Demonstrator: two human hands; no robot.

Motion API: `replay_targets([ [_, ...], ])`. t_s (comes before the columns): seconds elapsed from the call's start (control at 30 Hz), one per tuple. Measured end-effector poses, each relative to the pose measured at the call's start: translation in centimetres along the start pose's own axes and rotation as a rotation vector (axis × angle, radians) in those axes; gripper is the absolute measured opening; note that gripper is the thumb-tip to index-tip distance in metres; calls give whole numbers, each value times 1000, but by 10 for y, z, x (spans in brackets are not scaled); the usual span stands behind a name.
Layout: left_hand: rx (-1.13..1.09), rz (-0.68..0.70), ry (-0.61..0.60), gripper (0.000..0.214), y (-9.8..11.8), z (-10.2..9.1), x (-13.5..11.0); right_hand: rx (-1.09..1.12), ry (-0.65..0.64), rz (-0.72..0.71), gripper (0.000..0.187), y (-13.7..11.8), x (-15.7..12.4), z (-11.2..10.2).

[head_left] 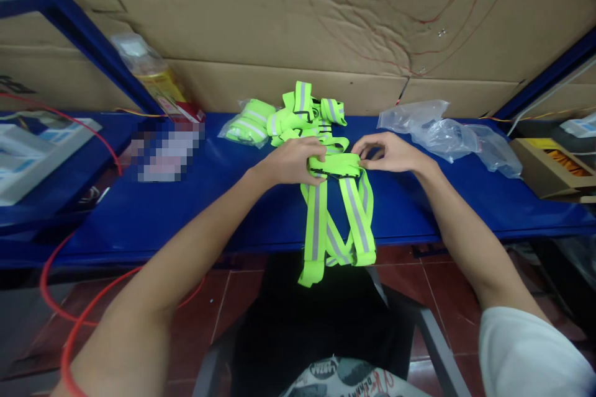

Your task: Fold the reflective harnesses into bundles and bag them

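Note:
A neon-yellow reflective strap harness [336,217] with grey stripes lies across the front of the blue table [186,211], its long loops hanging over the edge. My left hand [291,161] is closed on the folded top of the harness at its left end. My right hand [388,152] pinches the same folded top at its right end. Just behind my hands sits a heap of more neon-yellow straps [305,115], and a bagged bundle of straps [246,123] lies to its left.
Crumpled clear plastic bags [449,133] lie at the right of the table. An open cardboard box [552,167] stands at the far right. Cardboard sheets [298,25] line the back wall. A red cable [69,316] loops over the floor at left. A wrapped packet [153,77] leans at back left.

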State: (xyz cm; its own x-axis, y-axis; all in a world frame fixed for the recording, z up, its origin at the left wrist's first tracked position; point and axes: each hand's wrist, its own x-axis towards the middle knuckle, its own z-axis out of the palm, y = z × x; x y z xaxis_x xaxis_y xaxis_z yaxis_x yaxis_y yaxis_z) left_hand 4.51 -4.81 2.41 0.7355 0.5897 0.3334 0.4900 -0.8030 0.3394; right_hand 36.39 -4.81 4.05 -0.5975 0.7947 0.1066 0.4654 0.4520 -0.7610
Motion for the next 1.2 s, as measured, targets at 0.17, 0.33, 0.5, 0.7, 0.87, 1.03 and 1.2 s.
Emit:
replay_targets([
  [0.17,94,122,104,26,0,9,-3,153,-14,106,56,5,-3,-1],
  [0.33,311,231,236,22,0,17,-6,384,-87,236,67,-6,-1,11],
  [0.5,315,293,406,19,-6,22,-5,444,24,230,73,-8,1,24],
  [0.7,-67,226,518,30,-5,23,2,366,214,143,62,-9,6,30],
  [0.87,-301,-57,495,34,9,19,5,273,269,100,63,-17,2,29],
  [1.03,-467,-257,379,75,6,18,6,159,284,70,64,-10,0,25],
  [1.2,-369,-257,309,45,2,16,6,-69,272,-68,46,1,3,26],
])
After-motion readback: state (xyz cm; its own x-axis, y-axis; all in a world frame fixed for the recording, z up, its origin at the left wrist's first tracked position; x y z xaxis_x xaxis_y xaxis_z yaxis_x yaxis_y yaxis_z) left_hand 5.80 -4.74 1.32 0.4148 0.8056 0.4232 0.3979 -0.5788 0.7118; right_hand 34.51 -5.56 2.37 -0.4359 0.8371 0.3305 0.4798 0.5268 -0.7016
